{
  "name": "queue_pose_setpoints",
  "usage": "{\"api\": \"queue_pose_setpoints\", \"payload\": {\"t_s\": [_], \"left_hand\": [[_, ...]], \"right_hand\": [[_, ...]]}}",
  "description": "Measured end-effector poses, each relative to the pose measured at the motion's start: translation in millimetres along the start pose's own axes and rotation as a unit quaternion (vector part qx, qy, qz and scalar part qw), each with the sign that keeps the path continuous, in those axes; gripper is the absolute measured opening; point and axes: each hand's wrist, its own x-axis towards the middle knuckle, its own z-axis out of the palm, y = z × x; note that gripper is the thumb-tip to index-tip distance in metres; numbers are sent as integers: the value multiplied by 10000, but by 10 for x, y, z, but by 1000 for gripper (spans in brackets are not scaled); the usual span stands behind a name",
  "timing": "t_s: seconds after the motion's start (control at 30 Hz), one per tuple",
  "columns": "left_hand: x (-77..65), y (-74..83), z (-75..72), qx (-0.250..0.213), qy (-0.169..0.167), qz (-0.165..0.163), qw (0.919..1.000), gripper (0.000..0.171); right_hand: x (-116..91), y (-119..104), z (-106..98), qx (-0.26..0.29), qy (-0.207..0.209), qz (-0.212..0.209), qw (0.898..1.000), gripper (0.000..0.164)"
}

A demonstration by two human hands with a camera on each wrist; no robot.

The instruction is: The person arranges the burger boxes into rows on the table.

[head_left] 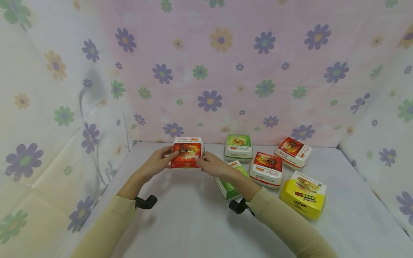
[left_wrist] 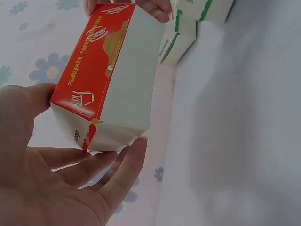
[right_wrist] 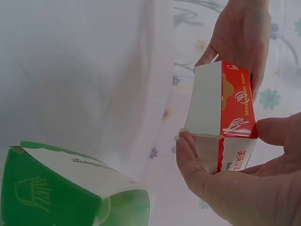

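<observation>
Between both hands, raised off the table, is a red and white burger box printed with a burger picture. The left hand holds its left side, thumb on the red top edge and fingers underneath, as the left wrist view shows. At the opposite side the right hand grips it the same way, thumb on the red panel and fingertips below. The box's plain white side faces the wrist cameras. A green burger box lies under the right forearm, partly hidden by it.
Another green burger box stands at the back. Two more red burger boxes and a yellow burger box sit on the right of the white-covered table. Flowered cloth hangs behind and along both sides.
</observation>
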Motion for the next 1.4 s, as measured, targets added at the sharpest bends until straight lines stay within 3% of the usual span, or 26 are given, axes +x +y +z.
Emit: {"api": "queue_pose_setpoints", "payload": {"t_s": [0.2,0.47,0.83,0.97,1.07,1.13,1.4], "left_hand": [[84,-29,-20,-302,14,-14,9995,62],[301,-84,-26,-614,-77,12,9981,62],[535,-184,-22,-665,205,-560,9960,67],[582,-149,-1,-853,162,-759,9933,63],[634,-200,16,-954,177,-919,9910,63],[702,-320,24,-933,211,-947,9909,64],[738,-439,41,-1224,144,-1316,9836,64]], "right_hand": [[108,-6,-28,-26,67,136,9999,48],[340,0,-68,5,301,293,9991,42],[597,15,-94,244,377,530,9976,39],[679,51,-78,448,430,708,9955,38],[736,97,-57,446,479,843,9943,37],[770,128,-43,458,491,898,9937,36],[868,201,-17,614,530,1180,9897,32]]}}
